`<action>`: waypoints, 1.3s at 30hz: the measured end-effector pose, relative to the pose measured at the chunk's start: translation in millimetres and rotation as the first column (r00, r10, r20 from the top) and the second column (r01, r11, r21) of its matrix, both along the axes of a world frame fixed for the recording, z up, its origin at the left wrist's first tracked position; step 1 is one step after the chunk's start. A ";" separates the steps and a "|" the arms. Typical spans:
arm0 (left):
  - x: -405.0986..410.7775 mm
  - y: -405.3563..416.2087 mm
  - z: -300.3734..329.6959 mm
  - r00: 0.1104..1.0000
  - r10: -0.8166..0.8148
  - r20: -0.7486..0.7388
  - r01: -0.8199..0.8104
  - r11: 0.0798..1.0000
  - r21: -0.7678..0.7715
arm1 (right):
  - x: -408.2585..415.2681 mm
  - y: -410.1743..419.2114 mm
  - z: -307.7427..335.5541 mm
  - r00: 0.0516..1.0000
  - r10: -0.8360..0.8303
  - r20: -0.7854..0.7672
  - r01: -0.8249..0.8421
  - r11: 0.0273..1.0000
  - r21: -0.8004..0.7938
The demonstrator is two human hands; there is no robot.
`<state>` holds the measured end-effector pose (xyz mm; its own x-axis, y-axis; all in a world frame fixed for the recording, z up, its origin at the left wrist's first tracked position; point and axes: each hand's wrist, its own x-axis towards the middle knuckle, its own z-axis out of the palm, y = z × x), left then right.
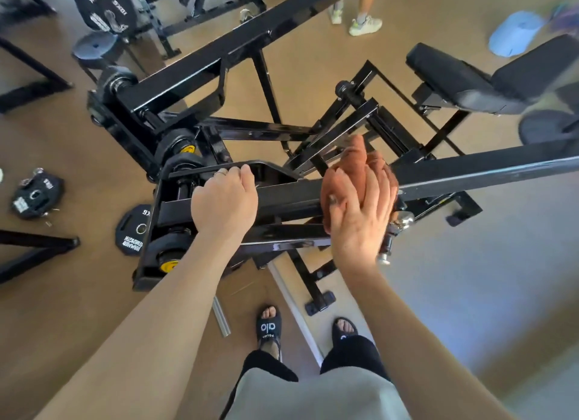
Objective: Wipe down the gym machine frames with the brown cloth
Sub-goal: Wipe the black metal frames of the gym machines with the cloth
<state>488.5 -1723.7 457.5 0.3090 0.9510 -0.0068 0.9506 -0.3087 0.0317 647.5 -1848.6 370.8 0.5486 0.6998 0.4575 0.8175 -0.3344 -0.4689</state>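
the right hand [360, 212] presses the brown cloth [354, 172] against the black bar [288, 197] of the gym machine, fingers spread around the bunched cloth. the left hand [224, 200] is curled over the same bar, nearer to the pivot end, and holds nothing else. the bar runs long from left to far right, so the unwiped length, i judge, lies to the right of the cloth. a black seat [488, 81] stands beyond.

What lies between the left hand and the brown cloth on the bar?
In the head view, only a bare stretch of the black frame bar separates the left hand from the brown cloth under the right hand.
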 end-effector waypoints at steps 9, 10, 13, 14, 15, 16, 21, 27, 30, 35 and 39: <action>-1.4 10.5 0.8 0.969 -0.240 -0.051 0.236 0.969 -0.070 | -73.9 21.2 -10.7 0.985 0.171 0.016 -0.172 0.982 0.080; 0.7 9.8 4.1 0.975 -0.221 -0.026 0.219 0.973 -0.079 | -61.4 17.3 -13.0 0.992 0.126 -0.023 -0.123 0.988 0.088; 2.2 12.1 -3.3 0.954 -0.287 0.090 0.286 0.958 0.018 | -35.1 20.7 -5.4 0.908 -0.157 -0.388 0.251 0.946 0.207; 2.1 12.4 -3.8 0.948 -0.303 0.095 0.302 0.953 0.025 | -40.1 28.5 -0.8 0.842 -0.237 -0.485 0.374 0.904 0.207; 0.7 14.6 -7.7 0.940 -0.329 0.092 0.327 0.944 0.042 | -53.1 38.4 2.2 0.777 -0.282 -0.563 0.460 0.865 0.202; -0.2 16.4 -8.1 0.933 -0.347 0.091 0.345 0.938 0.041 | -72.9 49.3 6.6 0.707 -0.280 -0.649 0.518 0.830 0.207; -1.2 27.0 -13.9 0.923 -0.354 0.149 0.362 0.932 -0.031 | -170.1 82.0 23.2 0.538 -0.079 -0.839 0.555 0.782 0.282; -7.0 26.9 -18.7 0.931 -0.312 0.191 0.322 0.946 -0.025 | -92.5 68.2 21.5 0.565 -0.247 -0.787 0.628 0.748 0.216; -5.2 26.7 -18.5 0.937 -0.290 0.195 0.301 0.953 -0.030 | -67.6 73.3 22.8 0.533 -0.321 -0.783 0.692 0.698 0.185; -5.8 22.7 -10.5 0.918 -0.310 0.247 0.332 0.942 -0.052 | -141.5 63.1 21.1 0.872 -0.298 -0.389 0.339 0.940 0.038; -6.2 23.0 -7.8 0.928 -0.282 0.245 0.309 0.948 -0.080 | -79.4 35.7 40.2 0.997 -0.044 -0.067 0.031 0.983 -0.179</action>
<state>482.3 -1700.7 449.7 0.5818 0.8133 -0.0064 0.7798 -0.5556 0.2885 568.1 -1812.9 411.0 0.6027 0.7445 0.2871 0.7696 -0.4473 -0.4557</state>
